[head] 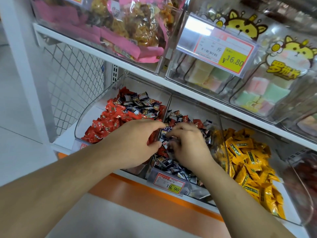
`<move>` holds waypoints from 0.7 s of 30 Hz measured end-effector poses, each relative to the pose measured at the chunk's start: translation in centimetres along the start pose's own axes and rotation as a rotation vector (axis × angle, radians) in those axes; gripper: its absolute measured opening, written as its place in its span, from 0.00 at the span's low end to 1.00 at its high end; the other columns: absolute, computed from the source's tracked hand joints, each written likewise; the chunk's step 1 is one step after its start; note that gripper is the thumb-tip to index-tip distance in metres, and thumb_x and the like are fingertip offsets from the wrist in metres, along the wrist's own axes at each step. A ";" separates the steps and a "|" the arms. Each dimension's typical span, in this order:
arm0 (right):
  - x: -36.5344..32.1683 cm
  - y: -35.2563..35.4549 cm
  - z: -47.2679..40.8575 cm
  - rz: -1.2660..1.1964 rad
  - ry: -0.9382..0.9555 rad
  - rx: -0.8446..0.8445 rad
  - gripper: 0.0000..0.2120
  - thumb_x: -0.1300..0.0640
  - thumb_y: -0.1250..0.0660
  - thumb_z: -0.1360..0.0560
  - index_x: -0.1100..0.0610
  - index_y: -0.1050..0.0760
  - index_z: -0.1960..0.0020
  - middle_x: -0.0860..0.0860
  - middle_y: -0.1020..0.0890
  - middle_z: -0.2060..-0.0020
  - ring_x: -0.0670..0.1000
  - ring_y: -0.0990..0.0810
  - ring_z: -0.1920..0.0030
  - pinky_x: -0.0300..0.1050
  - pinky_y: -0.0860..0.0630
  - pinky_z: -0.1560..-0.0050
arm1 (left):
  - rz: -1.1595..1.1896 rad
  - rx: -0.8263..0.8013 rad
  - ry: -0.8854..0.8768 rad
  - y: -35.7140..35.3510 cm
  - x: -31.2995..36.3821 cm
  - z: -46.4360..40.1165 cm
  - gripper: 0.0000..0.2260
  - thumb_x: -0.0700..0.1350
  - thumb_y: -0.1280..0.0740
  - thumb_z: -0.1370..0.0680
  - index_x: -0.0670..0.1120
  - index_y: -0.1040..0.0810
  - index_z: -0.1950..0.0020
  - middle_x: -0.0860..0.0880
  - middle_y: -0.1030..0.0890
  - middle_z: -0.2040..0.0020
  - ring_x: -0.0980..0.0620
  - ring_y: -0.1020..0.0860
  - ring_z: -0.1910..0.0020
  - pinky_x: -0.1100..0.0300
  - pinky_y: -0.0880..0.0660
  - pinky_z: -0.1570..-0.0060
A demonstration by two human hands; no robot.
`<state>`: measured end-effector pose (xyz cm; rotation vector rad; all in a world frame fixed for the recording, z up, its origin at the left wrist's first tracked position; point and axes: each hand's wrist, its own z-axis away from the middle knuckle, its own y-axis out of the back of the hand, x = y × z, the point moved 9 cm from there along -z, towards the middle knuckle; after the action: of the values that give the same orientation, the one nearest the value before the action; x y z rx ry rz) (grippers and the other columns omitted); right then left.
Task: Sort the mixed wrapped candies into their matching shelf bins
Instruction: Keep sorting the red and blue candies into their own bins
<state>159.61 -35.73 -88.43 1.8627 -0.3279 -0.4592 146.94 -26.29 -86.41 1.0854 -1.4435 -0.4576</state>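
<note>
Two hands down in the middle bin [195, 115], both working the same heap. Biggest risk: the clear divider [167, 107] between the left bin [89, 115] and the middle one is low where my left hand [135, 143] crosses it. I judge that a careless sweep there could tip dark blue candies [173, 166] over into the red pile, or drag red ones back. Next risk: both grips crowd one spot, so a pinched sweet could slip and sink into the heap, lost among look-alikes. Smaller risk: candies near the front lip, above the price tag [169, 183], might spill to the floor if nudged.

Grips: left hand fingers curled, thumb and forefinger close together over red wrappers at the divider; what they hold, I cannot tell. Right hand [187, 145] fingers bent down into the blue pile; whether they clamp a candy is hidden.

Containers, largest load first:
- Yellow bin [223, 122], right: yellow candies [247, 162] only, heaped high.
- Left bin: mostly red candies [104, 124], with a patch of blue-and-white ones at the back. Unsorted.
- Middle bin: mostly dark blue, a few red strays showing by my fingers and at the back.
- Upper shelf [106, 50]: pink bags, pastel squares. Not my concern.
</note>
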 end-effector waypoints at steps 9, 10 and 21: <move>-0.1 -3.2 0.8 0.027 -0.113 -0.314 0.03 0.53 0.26 0.24 0.45 0.15 0.54 0.43 0.20 0.51 0.50 0.29 0.42 0.51 0.33 0.37 | 0.009 0.012 -0.006 0.0 0.0 0.1 0.23 0.55 0.34 0.18 0.61 0.33 0.23 0.60 0.30 0.24 0.60 0.33 0.26 0.63 0.36 0.30; -0.2 -3.3 0.8 0.036 -0.126 -0.314 0.05 0.55 0.27 0.25 0.46 0.15 0.56 0.42 0.20 0.52 0.50 0.29 0.42 0.51 0.33 0.38 | 0.011 0.009 -0.006 -0.1 0.0 0.1 0.23 0.55 0.34 0.18 0.61 0.33 0.23 0.60 0.30 0.25 0.60 0.32 0.26 0.63 0.35 0.30; 2.1 3.1 1.3 -0.343 -0.362 -0.057 0.10 0.57 0.30 0.21 0.48 0.20 0.60 0.41 0.17 0.49 0.43 0.17 0.57 0.44 0.20 0.53 | 0.038 0.033 0.007 0.5 0.1 0.1 0.25 0.58 0.32 0.20 0.60 0.32 0.24 0.61 0.28 0.27 0.61 0.30 0.31 0.67 0.36 0.40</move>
<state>160.87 -38.72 -86.15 1.7806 -0.2310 -1.0353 146.69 -26.15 -85.98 1.0829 -1.4677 -0.4045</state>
